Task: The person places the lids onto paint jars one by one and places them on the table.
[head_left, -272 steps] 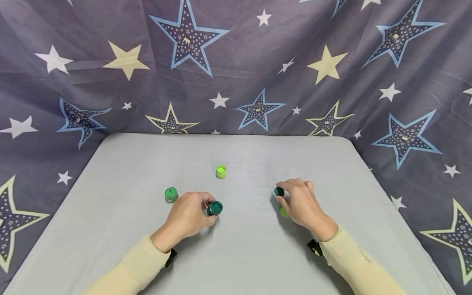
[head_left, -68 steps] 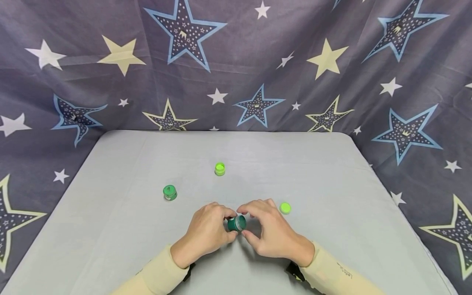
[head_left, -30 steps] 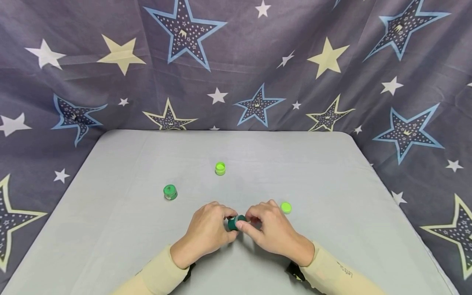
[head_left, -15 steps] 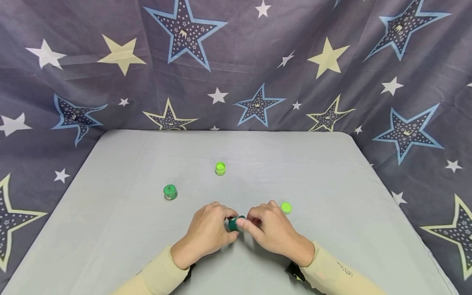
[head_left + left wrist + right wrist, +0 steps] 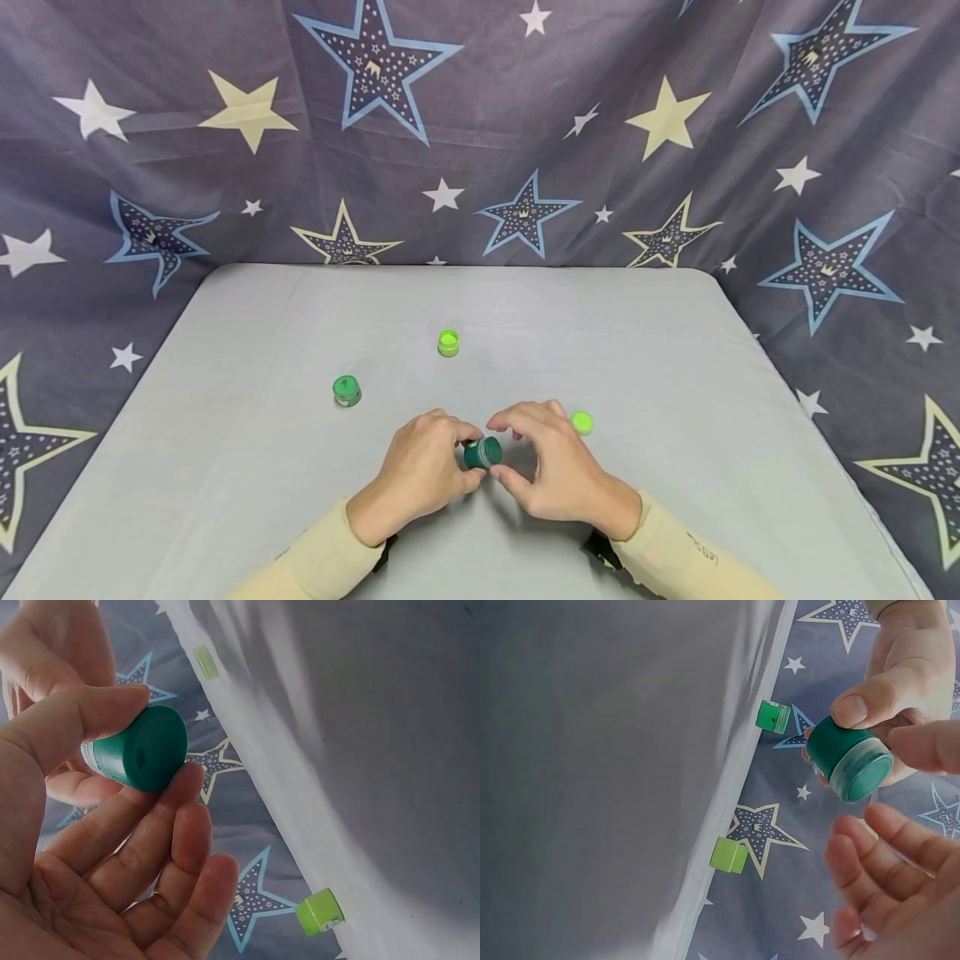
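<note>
My left hand pinches a dark green paint jar between thumb and fingers, tilted so its lidded end faces right. In the right wrist view a clear-rimmed lid sits on the jar's mouth; whether it is tight I cannot tell. The left wrist view shows the jar's smooth green base. My right hand is spread around the lid end, its fingers apart from it. The right thumb is close beside the lid; contact is unclear.
A light green jar stands uncovered toward the back of the grey-covered table. Its matching light green lid lies beyond my right hand. A mid-green jar with its lid on stands to the left. A star-patterned cloth hangs behind.
Earlier the dark green jar and its lid were in separate hands; they came together. Half a second ago the right fingers pinched the lid; now they have spread off it. The left hand stays still.
</note>
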